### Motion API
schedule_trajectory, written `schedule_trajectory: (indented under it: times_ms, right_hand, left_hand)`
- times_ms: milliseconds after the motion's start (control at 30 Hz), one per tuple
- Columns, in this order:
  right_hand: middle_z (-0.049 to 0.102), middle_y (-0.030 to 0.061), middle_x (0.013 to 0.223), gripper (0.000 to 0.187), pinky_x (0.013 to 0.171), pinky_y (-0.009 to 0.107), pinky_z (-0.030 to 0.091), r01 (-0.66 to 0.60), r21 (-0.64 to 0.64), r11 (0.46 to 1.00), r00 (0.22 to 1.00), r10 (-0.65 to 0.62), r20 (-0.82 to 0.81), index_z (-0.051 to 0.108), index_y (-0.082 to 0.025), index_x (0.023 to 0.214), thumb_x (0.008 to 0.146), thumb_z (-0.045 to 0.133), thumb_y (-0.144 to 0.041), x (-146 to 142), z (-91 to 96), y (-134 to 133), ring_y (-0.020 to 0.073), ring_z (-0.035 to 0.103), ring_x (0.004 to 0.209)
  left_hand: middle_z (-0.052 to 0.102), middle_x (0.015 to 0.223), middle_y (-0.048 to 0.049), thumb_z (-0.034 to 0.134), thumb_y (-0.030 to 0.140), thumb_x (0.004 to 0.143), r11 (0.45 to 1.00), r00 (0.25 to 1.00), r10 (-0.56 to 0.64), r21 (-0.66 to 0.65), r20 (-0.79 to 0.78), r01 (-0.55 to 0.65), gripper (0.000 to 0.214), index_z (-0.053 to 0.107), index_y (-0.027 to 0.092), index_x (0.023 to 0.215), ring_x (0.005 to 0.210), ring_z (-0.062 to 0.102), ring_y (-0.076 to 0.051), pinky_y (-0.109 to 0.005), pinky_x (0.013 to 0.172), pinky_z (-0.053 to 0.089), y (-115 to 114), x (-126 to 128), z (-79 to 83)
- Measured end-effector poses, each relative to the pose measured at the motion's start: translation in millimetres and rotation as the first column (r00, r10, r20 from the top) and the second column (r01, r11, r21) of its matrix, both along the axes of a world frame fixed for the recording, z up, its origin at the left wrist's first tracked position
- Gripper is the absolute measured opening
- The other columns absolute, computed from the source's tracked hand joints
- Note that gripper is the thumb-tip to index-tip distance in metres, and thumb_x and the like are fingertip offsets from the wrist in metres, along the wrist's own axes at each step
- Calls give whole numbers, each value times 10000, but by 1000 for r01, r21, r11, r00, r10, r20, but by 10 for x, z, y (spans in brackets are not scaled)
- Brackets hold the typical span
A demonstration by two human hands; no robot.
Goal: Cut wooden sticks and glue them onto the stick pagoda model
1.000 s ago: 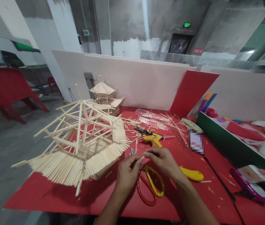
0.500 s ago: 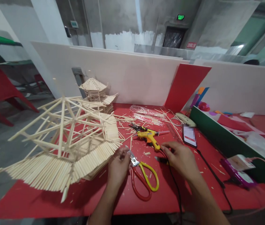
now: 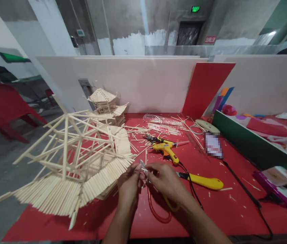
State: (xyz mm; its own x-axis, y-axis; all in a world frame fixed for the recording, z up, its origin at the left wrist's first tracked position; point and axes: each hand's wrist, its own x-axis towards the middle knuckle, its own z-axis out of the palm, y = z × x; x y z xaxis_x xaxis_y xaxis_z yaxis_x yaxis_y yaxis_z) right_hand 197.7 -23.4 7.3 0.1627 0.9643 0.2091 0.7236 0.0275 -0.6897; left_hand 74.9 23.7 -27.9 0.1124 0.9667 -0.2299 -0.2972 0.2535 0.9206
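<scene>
From where I'm standing, the person's left forearm (image 3: 122,217) and right forearm (image 3: 196,211) look bare, each tapering toward a plain uncovered hand, the left grip (image 3: 129,179) and the right grip (image 3: 167,178)

Green sign (image 3: 195,9) above dark door (image 3: 189,33)

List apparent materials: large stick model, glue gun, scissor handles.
Large stick model: likely bare wood or bamboo; pale, matte strips.
Glue gun: probably moulded plastic; smooth, evenly yellow body.
Scissor handles: perhaps plastic-coated, one red, one yellow; smooth colour, core material hidden.
</scene>
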Motion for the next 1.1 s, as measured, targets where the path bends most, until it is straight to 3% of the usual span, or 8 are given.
schedule_trajectory:
  times_ms: [200,333,400,533,700,900,1100]
  right_hand:
    - [727,24,831,158,705,268,473,44,188,981,997,-31,-73,726,-224,874,920,587,-282,-24,10,-124,166,650,759]
    - [682,8,772,83,666,274,466,100,462,881,993,-62,-97,699,-230,863,899,639,-275,-89,237,-160,151,608,711]
    - [671,7,785,55,676,280,468,60,525,849,998,-38,-53,694,-235,902,894,640,-230,-146,349,-141,148,602,711]
    - [665,21,802,72,706,303,465,-18,554,832,999,-5,41,691,-228,902,892,629,-192,-245,449,-33,160,599,751]
    - [670,14,805,82,712,296,470,-26,559,828,999,11,31,692,-229,921,904,620,-194,-282,386,101,153,607,765]
    - [678,14,836,76,731,294,482,-14,554,832,1000,4,18,696,-232,938,896,640,-205,-266,297,139,156,614,797]
    - [685,5,811,57,678,271,477,-6,544,839,1000,-2,14,696,-232,900,894,640,-225,-256,300,156,147,616,756]
  left_hand:
    - [609,514,39,864,425,598,997,981,63,-64,184,-52,392,682,157,818,364,422,-43,-156,372,319,-131,6,158]
    - [641,637,32,906,330,568,986,913,71,-169,401,-2,422,706,162,898,462,499,-44,-157,463,424,-265,-14,349]
    - [616,620,41,905,287,583,982,875,77,-189,477,17,369,706,156,866,482,502,-39,-146,485,430,-308,-30,439]
    - [579,587,45,898,275,596,984,834,100,-180,543,-1,304,694,134,772,494,491,-40,-134,467,400,-316,-48,565]
    - [484,471,71,920,326,543,972,812,153,-232,563,-23,374,606,130,599,417,403,-26,-135,384,305,-281,-29,629]
    - [503,498,71,939,337,489,928,767,239,-372,595,0,419,623,136,678,416,412,-27,-131,374,290,-257,-22,666]
    - [483,466,75,919,307,527,904,757,237,-424,608,58,379,627,132,693,378,361,-18,-129,349,256,-233,-25,685]
